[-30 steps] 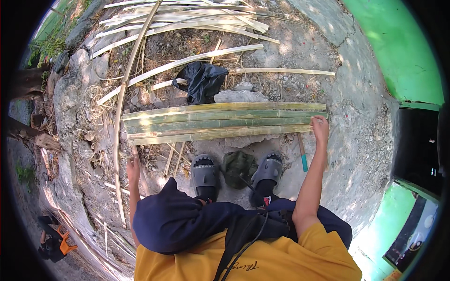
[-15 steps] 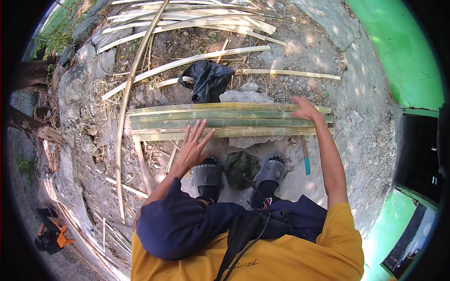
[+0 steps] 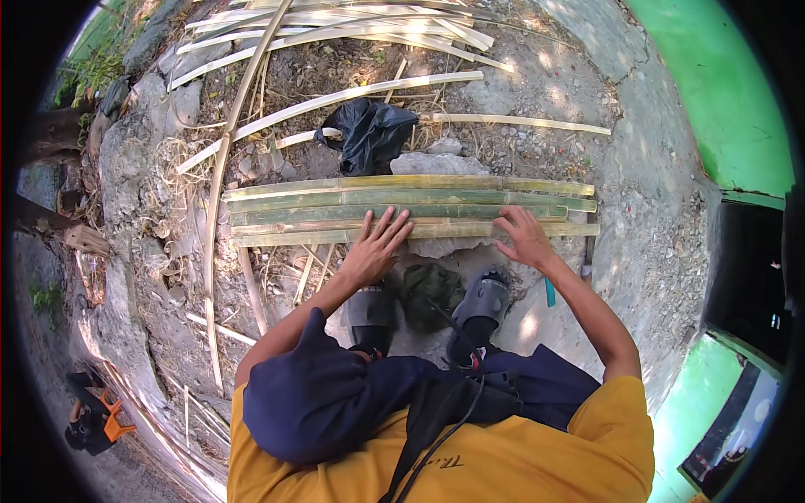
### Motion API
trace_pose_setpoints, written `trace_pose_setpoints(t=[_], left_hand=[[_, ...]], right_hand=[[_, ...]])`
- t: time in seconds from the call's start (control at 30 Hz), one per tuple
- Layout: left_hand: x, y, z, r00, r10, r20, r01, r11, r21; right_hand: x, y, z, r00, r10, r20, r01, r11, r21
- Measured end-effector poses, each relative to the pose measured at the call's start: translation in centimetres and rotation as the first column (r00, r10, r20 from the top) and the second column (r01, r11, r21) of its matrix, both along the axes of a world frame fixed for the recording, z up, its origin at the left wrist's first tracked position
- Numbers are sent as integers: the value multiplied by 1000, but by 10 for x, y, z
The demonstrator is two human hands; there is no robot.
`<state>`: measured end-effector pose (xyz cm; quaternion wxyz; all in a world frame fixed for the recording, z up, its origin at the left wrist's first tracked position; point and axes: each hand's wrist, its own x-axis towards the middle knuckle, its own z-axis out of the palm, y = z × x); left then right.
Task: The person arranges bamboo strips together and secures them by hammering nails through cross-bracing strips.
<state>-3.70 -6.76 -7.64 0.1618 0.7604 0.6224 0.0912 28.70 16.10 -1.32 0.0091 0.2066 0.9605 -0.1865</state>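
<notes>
Several green and pale bamboo strips (image 3: 470, 199) lie side by side across in front of me, propped on flat stones. My left hand (image 3: 379, 246) rests with spread fingers on the nearer strips, left of the middle. Over the near edge of the same strips is my right hand (image 3: 523, 238), its fingers apart and slightly bent at the strips, with nothing seen in its grasp. A tool with a teal handle (image 3: 550, 292) lies on the ground beside my right forearm, partly under the strips.
Beyond the strips lie a black plastic bag (image 3: 369, 134) and a flat stone (image 3: 440, 164). Long pale bamboo slats (image 3: 352, 35) are heaped at the far side. A dark green bundle (image 3: 432, 295) sits between my feet. A green wall (image 3: 721, 75) stands at right.
My right hand has come left and nearer from the strips' right end. My left hand has shifted right onto the strips. The near strips sit slightly differently.
</notes>
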Motion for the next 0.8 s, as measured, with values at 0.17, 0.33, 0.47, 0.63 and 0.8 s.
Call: trace_pose_setpoints(t=[0.17, 0.33, 0.47, 0.63, 0.8], left_hand=[[-2, -3, -10, 994, -100, -44, 98, 994, -52], [-2, 9, -3, 998, -21, 56, 14, 994, 108], [-8, 19, -4, 995, 100, 20, -101, 993, 63], [-14, 13, -11, 998, 54, 22, -54, 998, -8], [-29, 24, -6, 999, -13, -49, 14, 1000, 18]], right_hand=[[-7, 8, -2, 993, -120, -20, 120, 993, 9], [-9, 22, -5, 982, -176, -75, 180, 982, 51], [-5, 28, -10, 977, -199, -75, 195, 979, -52], [-3, 26, -11, 987, -156, -34, 153, 985, -79], [-7, 56, -12, 955, -295, -34, 296, 955, 21]])
